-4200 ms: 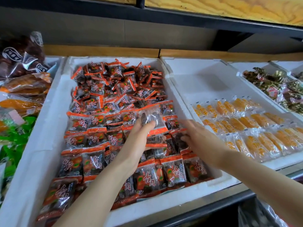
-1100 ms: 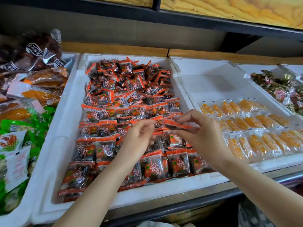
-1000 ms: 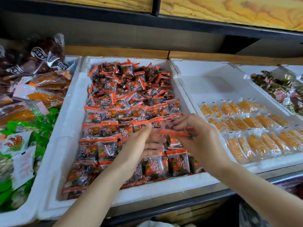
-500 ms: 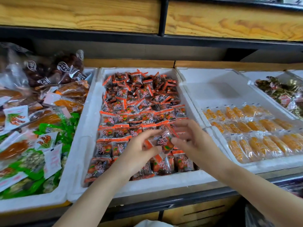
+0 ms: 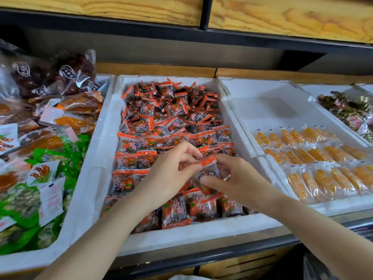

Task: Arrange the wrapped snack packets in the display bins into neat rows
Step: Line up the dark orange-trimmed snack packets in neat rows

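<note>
your left hand [image 5: 171, 172] pinches the orange seal of one packet [image 5: 209, 168], and your right hand [image 5: 240, 178] holds its clear lower part between thumb and curled fingers. you hold it just above the front rows in the middle foam bin [image 5: 181, 229]. the packet looks light. its film seems thin, glossy and probably slippery, with a soft filling. i think it is better to hold it by the flat sealed edges, not the middle, and lay it flat beside the other packets [image 5: 177, 213].
</note>
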The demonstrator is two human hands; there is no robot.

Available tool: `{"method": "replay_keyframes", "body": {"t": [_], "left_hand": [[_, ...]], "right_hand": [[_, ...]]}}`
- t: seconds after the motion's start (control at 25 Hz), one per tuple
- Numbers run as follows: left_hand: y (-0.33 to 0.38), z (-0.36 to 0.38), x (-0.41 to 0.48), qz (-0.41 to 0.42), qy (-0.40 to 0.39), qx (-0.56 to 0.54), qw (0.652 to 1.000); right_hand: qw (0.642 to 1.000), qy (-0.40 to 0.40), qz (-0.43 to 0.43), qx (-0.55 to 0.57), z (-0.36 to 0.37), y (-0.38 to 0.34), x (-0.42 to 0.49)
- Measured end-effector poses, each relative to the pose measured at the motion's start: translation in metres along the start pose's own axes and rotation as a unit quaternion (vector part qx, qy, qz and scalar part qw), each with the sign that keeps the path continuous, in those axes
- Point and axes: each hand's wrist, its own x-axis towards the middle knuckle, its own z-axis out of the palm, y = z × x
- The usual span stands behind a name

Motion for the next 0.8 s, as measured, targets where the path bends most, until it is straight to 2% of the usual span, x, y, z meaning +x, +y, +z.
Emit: {"method": "replay_keyframes", "body": {"t": [0.08,0.16,0.28,0.44,0.64,0.8], "left_hand": [[-0.015,-0.003,0.002,-0.005,0.001,0.043,0.999],[-0.036,-0.005,-0.001,-0.047,-0.056,0.128,0.989],[-0.059,0.001,-0.007,-0.074,-0.142,0.248,0.955],[-0.07,0.011,-0.01,-0.044,-0.113,0.287,0.95],[-0.074,0.014,-0.012,-0.031,-0.091,0.337,0.936],[-0.078,0.014,-0.014,-0.027,-0.074,0.37,0.926]], "right_hand": [[0.998,0.054,0.038,0.023,-0.005,0.009,0.017],[0.989,0.11,0.082,0.051,-0.008,0.021,0.035],[0.989,0.107,0.103,-0.007,0.007,0.034,0.058],[0.995,0.034,0.091,-0.036,0.035,0.044,0.078],[0.996,0.029,0.083,-0.008,0.044,0.052,0.085],[0.998,0.028,0.033,-0.054,0.051,0.052,0.085]]}}
